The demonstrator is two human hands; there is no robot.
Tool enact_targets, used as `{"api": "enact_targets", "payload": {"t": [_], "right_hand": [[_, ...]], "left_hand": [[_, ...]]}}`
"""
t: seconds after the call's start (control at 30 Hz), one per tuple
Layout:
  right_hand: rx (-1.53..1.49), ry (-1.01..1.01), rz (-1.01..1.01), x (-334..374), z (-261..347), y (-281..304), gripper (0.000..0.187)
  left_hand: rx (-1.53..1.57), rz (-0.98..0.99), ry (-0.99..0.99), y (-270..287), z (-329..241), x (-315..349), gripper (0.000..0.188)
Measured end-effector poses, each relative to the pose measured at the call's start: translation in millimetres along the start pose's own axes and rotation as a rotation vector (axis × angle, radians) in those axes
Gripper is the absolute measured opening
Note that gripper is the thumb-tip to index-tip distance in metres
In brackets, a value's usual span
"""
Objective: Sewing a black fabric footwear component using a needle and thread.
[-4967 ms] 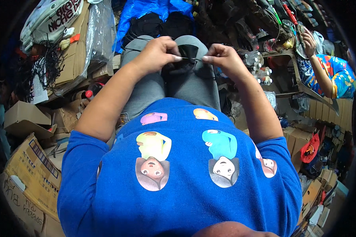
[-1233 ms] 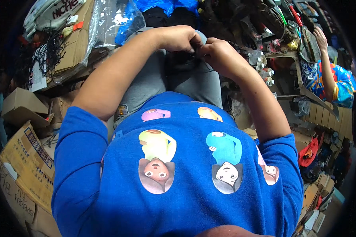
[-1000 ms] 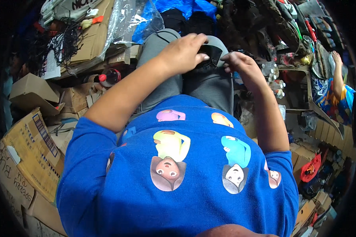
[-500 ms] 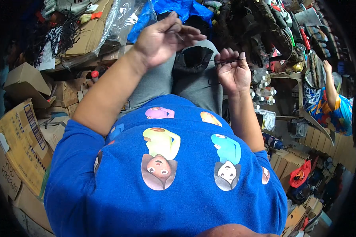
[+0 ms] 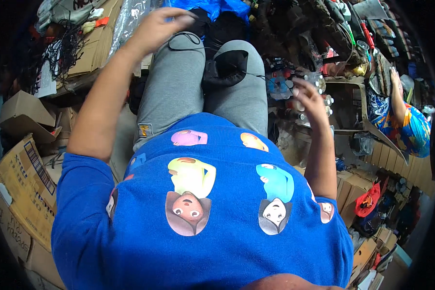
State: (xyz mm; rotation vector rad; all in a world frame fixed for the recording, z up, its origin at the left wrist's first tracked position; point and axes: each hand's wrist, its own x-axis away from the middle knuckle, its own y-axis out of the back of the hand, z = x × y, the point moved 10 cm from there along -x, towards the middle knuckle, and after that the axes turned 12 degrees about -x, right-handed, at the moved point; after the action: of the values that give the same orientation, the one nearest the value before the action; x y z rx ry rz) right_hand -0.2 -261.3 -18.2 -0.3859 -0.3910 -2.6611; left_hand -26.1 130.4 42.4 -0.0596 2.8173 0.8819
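Observation:
On my lap lies a black drawstring pouch (image 5: 225, 67), its mouth gaping. A thin black cord (image 5: 263, 76) runs from its right side to the bent fingers of my right hand (image 5: 311, 101), which look pinched on it, though blurred. A loose loop of cord (image 5: 183, 42) rests over my left knee. Raised beyond that knee, my left hand (image 5: 164, 28) is smeared by motion, with a gap between its thumb and fingers. Whether it holds a cord end is not visible.
To the left stand cardboard boxes (image 5: 26, 116), flattened cardboard (image 5: 94, 53) and tangled black cords (image 5: 67, 60). Plastic bottles (image 5: 324, 101) stand right of my knees, near a chair frame (image 5: 365, 113). Another person in bright patterned clothing (image 5: 415, 130) is at the far right. Blue plastic (image 5: 222, 7) lies ahead.
My hands have moved apart: the left up and to the left, the right down and to the right. A cord loop now shows on my left knee. The pouch has shifted slightly left.

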Motion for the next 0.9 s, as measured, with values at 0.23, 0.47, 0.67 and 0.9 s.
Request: {"api": "enact_targets", "payload": {"t": [0.23,0.47,0.67,0.9], "right_hand": [[0.613,0.348,0.385,-25,119,-152,0.029],[0.607,0.278,0.449,-2,100,-141,0.017],[-0.054,0.192,0.227,32,130,-82,0.012],[0.44,0.408,0.181,10,113,-108,0.024]], "left_hand": [[-0.036,0.46,-0.068,-120,-52,-7,0.026],[-0.042,0.55,-0.215,-146,-75,-12,0.02],[0.162,0.623,-0.089,-144,-51,-18,0.018],[0.21,0.815,0.0,-150,-51,-13,0.026]]}}
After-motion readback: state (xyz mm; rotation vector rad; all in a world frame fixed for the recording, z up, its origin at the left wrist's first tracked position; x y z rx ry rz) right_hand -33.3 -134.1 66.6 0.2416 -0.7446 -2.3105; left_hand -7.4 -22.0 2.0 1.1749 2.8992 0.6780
